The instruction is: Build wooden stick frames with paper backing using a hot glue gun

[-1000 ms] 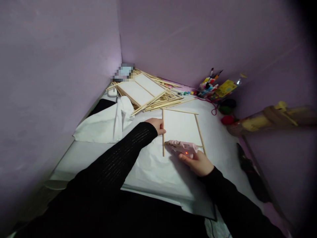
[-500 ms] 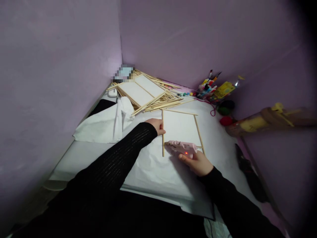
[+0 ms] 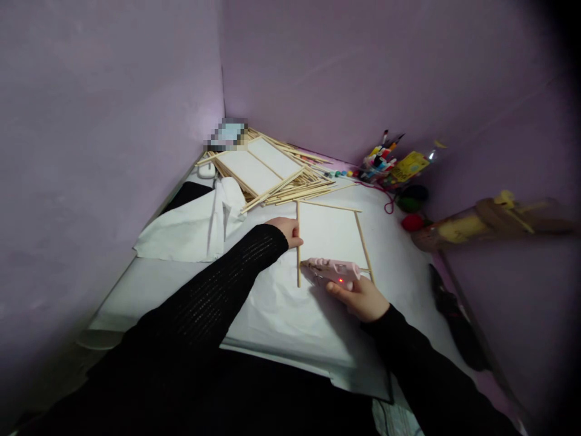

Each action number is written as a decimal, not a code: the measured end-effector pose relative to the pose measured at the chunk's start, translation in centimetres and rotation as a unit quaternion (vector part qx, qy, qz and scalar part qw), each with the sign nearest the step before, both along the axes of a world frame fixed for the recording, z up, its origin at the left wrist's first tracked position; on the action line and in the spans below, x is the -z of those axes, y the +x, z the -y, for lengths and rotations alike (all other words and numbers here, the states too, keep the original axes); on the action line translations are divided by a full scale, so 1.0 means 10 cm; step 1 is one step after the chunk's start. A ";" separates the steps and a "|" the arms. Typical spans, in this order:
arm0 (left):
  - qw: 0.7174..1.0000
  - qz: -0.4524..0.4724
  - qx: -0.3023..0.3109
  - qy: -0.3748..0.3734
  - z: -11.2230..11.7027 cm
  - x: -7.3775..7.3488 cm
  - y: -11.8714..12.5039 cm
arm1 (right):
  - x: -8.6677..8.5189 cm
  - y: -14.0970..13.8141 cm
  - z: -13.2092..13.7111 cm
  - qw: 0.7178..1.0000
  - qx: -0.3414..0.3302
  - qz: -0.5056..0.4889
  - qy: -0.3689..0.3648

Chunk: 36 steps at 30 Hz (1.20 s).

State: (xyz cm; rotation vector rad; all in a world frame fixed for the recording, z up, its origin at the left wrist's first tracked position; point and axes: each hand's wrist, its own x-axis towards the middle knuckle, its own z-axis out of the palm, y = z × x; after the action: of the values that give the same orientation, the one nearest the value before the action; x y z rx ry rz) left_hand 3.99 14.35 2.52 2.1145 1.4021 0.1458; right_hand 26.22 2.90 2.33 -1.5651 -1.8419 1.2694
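My right hand (image 3: 365, 300) is wrapped round a pink hot glue gun (image 3: 338, 270) with a small red light on its side. The gun's nozzle points left and meets the left wooden stick (image 3: 299, 266) near its lower end. Higher up, my left hand (image 3: 288, 231) is closed on the same stick, holding it at the edge of a white sheet (image 3: 331, 233). Other thin sticks run along the sheet's top and right edges. Part of the sheet's lower edge is hidden behind the glue gun and my right hand.
Behind the sheet lies a pile of wooden sticks (image 3: 295, 192) with a stick-edged white panel (image 3: 254, 171) on top. Crumpled white paper (image 3: 181, 233) is at the left. Pens and brushes (image 3: 379, 160), a red ball (image 3: 412, 222) and a dark object (image 3: 458, 321) line the right side.
Almost nothing differs. Both hands, the glue gun and the left stick keep their places; the view has shifted very slightly.
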 end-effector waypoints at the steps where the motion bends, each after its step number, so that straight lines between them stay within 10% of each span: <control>1: 1.000 -0.002 0.000 0.000 0.00 0.00 0.00 | -0.01 0.00 0.00 1.000 0.002 -0.001 0.002; 36: 1.000 0.007 -0.002 0.007 0.01 0.01 -0.01 | -0.07 -0.04 0.03 0.999 -0.027 0.004 0.028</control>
State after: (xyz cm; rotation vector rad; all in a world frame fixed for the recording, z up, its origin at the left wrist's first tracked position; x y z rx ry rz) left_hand 3.91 14.27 2.47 2.1192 1.4011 0.1713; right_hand 25.83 2.57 3.04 -1.5016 -1.9198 1.2261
